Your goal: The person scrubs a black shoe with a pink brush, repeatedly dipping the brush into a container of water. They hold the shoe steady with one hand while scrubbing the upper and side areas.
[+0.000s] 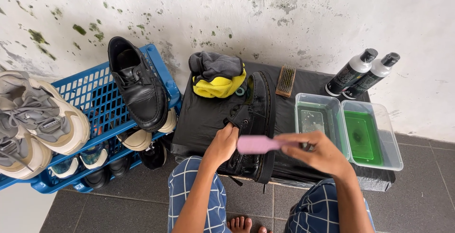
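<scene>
Black boot (pixel 253 119) lies on the tabletop (pixel 204 114), at its centre. Left hand (pixel 222 143) is closed on the boot's near side. Right hand (pixel 322 153), just right of the boot, grips a pink brush (pixel 258 144) held over the boot's near end. 2 tubs (pixel 348 129) sit right of the boot; 2 bottles (pixel 362 73) stand beyond them. A blue rack (pixel 99 95) with shoes stands left of the boot.
</scene>
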